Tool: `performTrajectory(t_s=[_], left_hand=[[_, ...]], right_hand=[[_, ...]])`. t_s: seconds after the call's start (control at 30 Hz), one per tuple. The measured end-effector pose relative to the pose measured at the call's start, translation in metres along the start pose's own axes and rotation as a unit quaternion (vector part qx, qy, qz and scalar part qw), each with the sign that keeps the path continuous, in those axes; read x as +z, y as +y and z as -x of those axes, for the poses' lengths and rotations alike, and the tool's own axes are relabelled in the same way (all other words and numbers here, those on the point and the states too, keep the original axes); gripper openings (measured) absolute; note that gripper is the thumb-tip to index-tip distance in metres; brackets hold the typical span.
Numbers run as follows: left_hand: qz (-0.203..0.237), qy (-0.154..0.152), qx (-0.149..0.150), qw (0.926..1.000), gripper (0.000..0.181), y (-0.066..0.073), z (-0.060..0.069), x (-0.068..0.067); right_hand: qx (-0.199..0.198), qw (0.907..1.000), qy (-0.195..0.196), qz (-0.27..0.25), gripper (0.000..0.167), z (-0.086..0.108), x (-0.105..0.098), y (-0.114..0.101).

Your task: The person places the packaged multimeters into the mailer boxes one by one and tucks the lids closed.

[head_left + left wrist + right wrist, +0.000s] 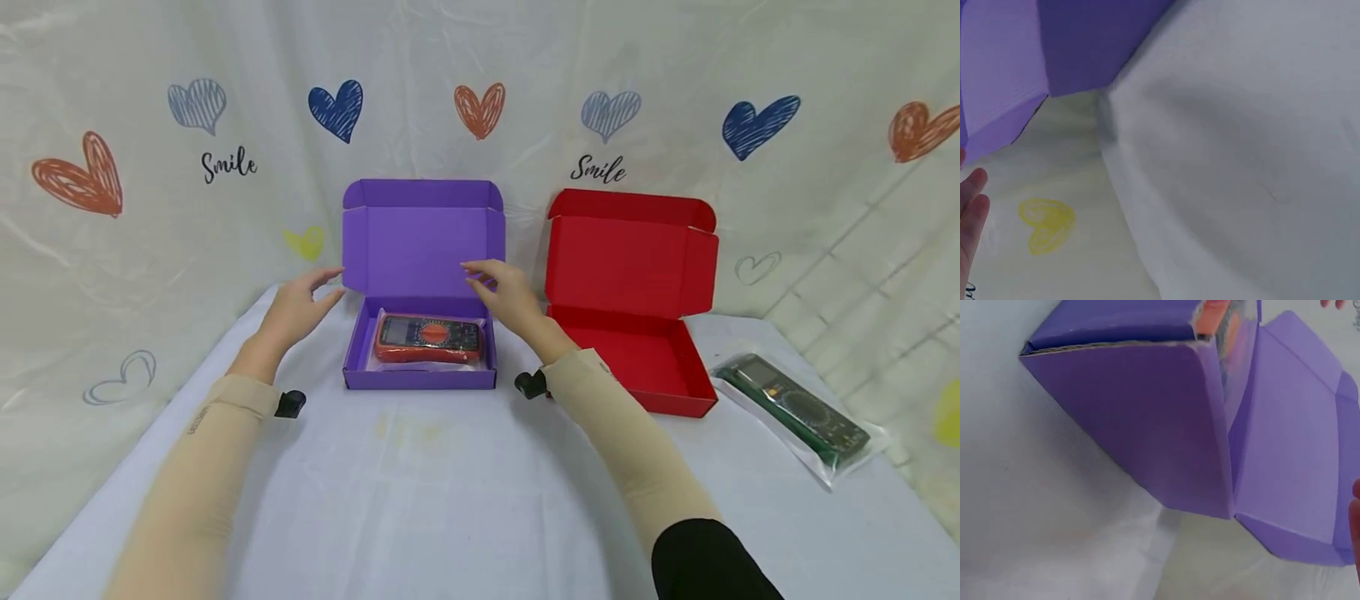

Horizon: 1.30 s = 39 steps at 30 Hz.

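A purple box stands with its lid raised, and a red multimeter in clear wrap lies inside it. The left hand is at the lid's left edge, fingers extended; whether it touches the lid I cannot tell. The right hand is by the lid's right side, fingers slightly bent and holding nothing visible. In the left wrist view, fingertips show beside the purple lid. The right wrist view shows the box's side wall and part of a finger near the lid.
A red box with its lid raised stands right of the purple one, behind the right forearm. Further right, a green and black multimeter in clear wrap lies on the white tablecloth. A curtain with printed hearts hangs behind.
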<state>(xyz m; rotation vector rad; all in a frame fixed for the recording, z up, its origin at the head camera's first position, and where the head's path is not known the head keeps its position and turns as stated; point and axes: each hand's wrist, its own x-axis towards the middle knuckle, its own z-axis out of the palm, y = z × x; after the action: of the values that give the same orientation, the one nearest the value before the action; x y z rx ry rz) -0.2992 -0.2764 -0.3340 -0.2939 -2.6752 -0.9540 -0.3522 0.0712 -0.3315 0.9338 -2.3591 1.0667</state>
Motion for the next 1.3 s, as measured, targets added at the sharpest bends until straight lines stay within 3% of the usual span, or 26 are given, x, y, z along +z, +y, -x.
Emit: performTrajectory(t_s=[0.1, 0.23, 0.33, 0.47, 0.53, 0.8, 1.03, 1.3], left_hand=[[0.053, 0.036, -0.009, 0.9979, 0.046, 0.001, -0.007, 0.0], [0.112, 0.07, -0.032, 0.9908, 0.046, 0.001, -0.015, -0.002], [0.144, 0.088, -0.053, 0.9843, 0.047, 0.002, -0.021, -0.004], [0.177, 0.097, -0.078, 0.9764, 0.046, 0.004, -0.027, -0.004], [0.19, 0.096, -0.089, 0.9729, 0.046, 0.004, -0.03, -0.002], [0.234, 0.1, -0.125, 0.959, 0.046, -0.001, -0.036, 0.009], [0.263, 0.086, -0.143, 0.9503, 0.048, 0.0, -0.042, 0.02], [0.281, 0.056, -0.152, 0.9461, 0.049, 0.005, -0.045, 0.024]], right_hand=[[0.043, 0.9957, 0.073, -0.038, 0.028, -0.002, 0.0, 0.008], [0.118, 0.9796, 0.143, -0.078, 0.031, -0.006, -0.001, 0.017], [0.182, 0.9666, 0.148, -0.103, 0.039, -0.011, -0.002, 0.024], [0.241, 0.9577, 0.111, -0.112, 0.051, -0.018, 0.0, 0.03], [0.252, 0.9558, 0.106, -0.109, 0.052, -0.019, 0.0, 0.03], [0.259, 0.9486, 0.149, -0.104, 0.044, -0.02, 0.007, 0.028], [0.281, 0.9504, 0.117, -0.063, 0.047, -0.024, 0.009, 0.027], [0.274, 0.9516, 0.116, -0.077, 0.046, -0.023, 0.006, 0.028]])
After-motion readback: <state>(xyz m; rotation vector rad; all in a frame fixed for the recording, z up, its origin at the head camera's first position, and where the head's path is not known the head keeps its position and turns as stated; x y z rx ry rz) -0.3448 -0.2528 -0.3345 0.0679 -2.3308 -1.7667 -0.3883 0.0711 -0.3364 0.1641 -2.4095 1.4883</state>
